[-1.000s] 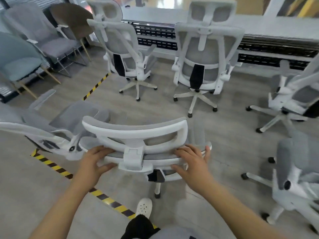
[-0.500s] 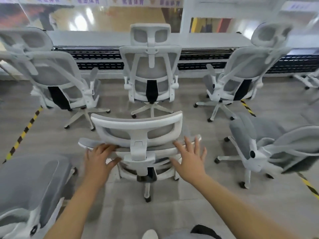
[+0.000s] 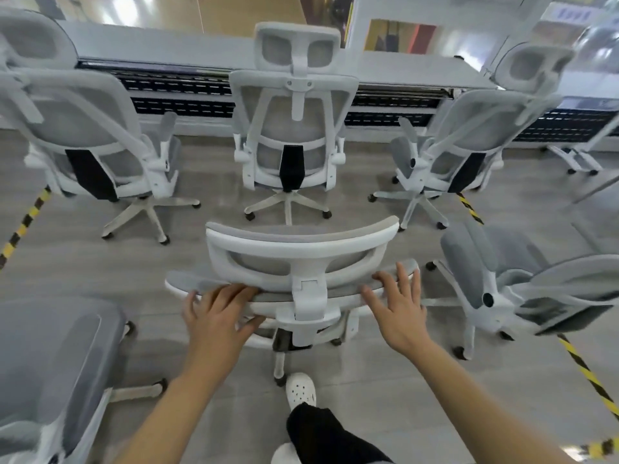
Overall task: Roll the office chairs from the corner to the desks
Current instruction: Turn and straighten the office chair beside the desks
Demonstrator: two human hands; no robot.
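Note:
A white-framed office chair with grey mesh [image 3: 301,256] stands right in front of me, its headrest and backrest top seen from above. My left hand [image 3: 217,316] grips the left part of the backrest's top edge, fingers over it and thumb under. My right hand [image 3: 398,309] lies on the right part of that edge with straight, spread fingers. The chair faces a long white desk [image 3: 167,45] at the back.
Three matching chairs stand along the desk: left [image 3: 87,142], middle [image 3: 294,128], right [image 3: 469,142]. Another chair [image 3: 522,283] lies turned at my right, and a grey seat [image 3: 50,363] is at my lower left. Yellow-black floor tape [image 3: 586,373] runs on the right. My white shoe [image 3: 299,390] is behind the chair's base.
The view swung right and the chair I hold rolled toward the desk row. My right hand's fingers straightened from a curled hold on the backrest; my left hand kept its grip.

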